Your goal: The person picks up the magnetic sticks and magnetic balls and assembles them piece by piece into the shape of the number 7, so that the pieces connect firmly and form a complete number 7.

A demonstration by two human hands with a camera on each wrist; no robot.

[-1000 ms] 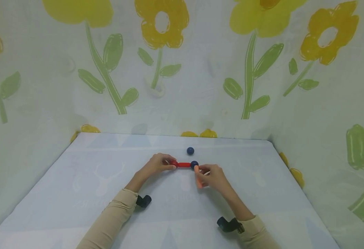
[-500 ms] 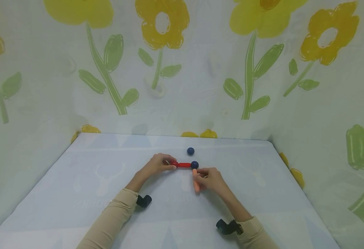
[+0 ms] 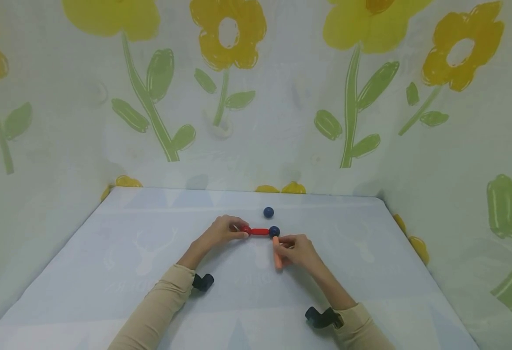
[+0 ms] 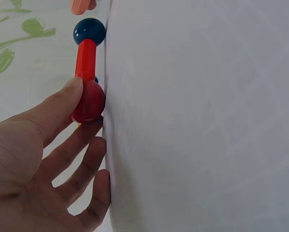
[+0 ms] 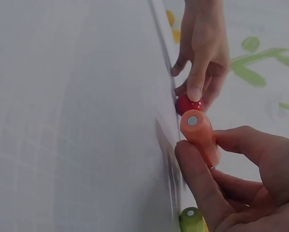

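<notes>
My left hand (image 3: 225,229) pinches a red ball (image 4: 89,102) between thumb and fingertips, at the left end of a joined row. A short red rod (image 3: 260,232) runs from that ball to a dark blue ball (image 3: 274,231). My right hand (image 3: 297,249) grips an orange magnetic rod (image 5: 201,137) between thumb and fingers. Its far end is right at the near side of the dark blue ball in the head view. A round metal disc shows in the rod's end face in the right wrist view. The right fingers hide part of the rod.
A second dark blue ball (image 3: 268,212) lies behind the row on the white patterned table (image 3: 159,301). In the right wrist view, a green piece (image 5: 189,220) with a metal end shows at the bottom edge. A flower-printed curtain (image 3: 273,121) stands beyond the table.
The right hand has drawn the orange rod slightly toward the person, then moved it a little back toward the dark blue ball. The left hand and the red ball have stayed almost still.
</notes>
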